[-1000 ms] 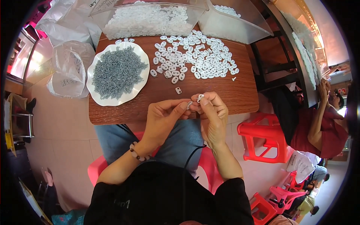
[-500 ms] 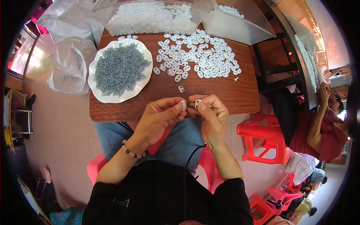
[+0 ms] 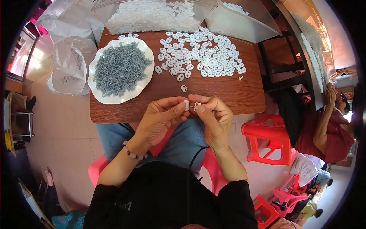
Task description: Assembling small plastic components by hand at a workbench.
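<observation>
two small white parts and a slim grey piece meet at the fingertips. the fingers of the left hand [image 3: 162, 118] pinch an edge-on white piece [image 3: 186, 105] between thumb and forefinger; those of the right hand [image 3: 216, 118] press on a holed white piece [image 3: 197, 105], its lower part covered by the thumb. between them runs a ridged grey piece [image 3: 192, 106], spring or screw being too small to tell, nor whether it touches both parts. good handling here likely means keeping the grey piece straight, the white parts square to it and the pinch light; a tilt could bend it or make it slip. holding the parts by their edges should leave the holes in sight, and working over the counter [image 3: 236, 95] rather than the lap would catch a dropped part.

just beyond the fingertips, one loose white piece [image 3: 184, 88] lies by itself on the wood. farther out, white oval pieces [image 3: 213, 63] spread across the counter, while a scalloped white plate [image 3: 92, 84] at the left holds a heap of grey pieces [image 3: 120, 68]. two bins line the far edge, and at the right a co-worker in dark red [image 3: 320, 129] sits at another table.
</observation>
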`<state>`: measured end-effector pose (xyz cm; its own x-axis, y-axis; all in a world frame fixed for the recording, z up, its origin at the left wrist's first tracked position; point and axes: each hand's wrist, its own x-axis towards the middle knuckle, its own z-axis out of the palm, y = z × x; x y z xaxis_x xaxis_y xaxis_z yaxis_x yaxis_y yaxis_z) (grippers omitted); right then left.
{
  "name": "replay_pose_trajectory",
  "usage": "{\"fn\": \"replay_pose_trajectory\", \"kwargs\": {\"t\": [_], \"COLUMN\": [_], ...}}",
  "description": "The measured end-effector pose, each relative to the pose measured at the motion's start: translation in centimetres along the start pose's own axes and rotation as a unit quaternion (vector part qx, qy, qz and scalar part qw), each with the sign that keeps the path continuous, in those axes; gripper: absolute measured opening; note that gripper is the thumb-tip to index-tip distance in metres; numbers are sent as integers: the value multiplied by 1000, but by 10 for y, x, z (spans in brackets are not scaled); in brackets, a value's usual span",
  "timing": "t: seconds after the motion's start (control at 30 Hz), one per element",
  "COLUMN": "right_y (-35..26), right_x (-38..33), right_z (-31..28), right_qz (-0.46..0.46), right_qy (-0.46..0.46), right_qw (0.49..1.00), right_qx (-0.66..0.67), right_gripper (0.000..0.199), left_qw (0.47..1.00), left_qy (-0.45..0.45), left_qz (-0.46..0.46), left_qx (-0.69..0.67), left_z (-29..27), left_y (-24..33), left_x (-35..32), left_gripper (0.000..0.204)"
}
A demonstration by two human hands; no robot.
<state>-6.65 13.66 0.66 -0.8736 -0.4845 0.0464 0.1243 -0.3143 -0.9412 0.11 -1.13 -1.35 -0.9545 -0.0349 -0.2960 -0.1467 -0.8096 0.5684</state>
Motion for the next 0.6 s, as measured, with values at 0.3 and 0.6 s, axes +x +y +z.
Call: {"fn": "replay_pose_trajectory", "kwargs": {"t": [0.3, 0.6], "right_y": [3, 2], "right_x": [1, 1], "right_z": [-4, -4], "right_qz": [-4, -13], "right_qy": [-11, -23], "right_qw": [1000, 1000], "right_qx": [0, 10], "right_gripper": [6, 4], "left_qw": [1000, 1000], "left_qy": [11, 13], "left_qz": [-5, -4], "left_qx": [6, 7], "left_z": [0, 0], "left_y": [0, 0], "left_x": [1, 1], "left_gripper": [22, 23]}}
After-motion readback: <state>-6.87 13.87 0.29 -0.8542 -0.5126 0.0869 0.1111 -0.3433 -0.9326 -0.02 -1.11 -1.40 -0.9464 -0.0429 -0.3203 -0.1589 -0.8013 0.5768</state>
